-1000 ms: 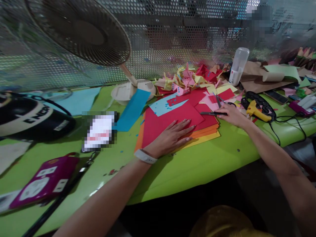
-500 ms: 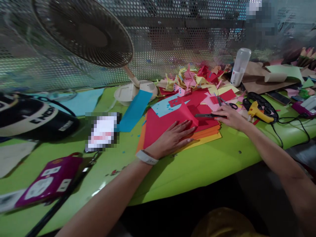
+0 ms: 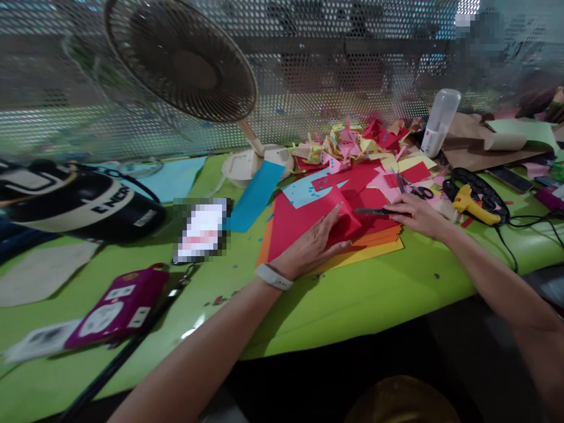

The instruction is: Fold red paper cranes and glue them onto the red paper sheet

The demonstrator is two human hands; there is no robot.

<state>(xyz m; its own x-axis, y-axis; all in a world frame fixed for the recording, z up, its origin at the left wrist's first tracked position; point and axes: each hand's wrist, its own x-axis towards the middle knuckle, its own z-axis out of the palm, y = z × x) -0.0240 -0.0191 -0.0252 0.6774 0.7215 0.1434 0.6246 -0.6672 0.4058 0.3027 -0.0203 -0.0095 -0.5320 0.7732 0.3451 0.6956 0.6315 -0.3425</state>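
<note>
Red sheet (image 3: 350,223) | lay right of the fan (image 3: 198,67) | looked light, creasable, best held at edges | your left hand (image 3: 315,247), loosely open, touched it | your right hand (image 3: 420,217) gripped a dark cutter (image 3: 372,211)

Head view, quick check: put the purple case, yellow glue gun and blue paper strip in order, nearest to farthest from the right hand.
From the right hand:
1. Yellow glue gun: close on its right.
2. Blue paper strip: left, past the red paper.
3. Purple case: farthest left.
</note>
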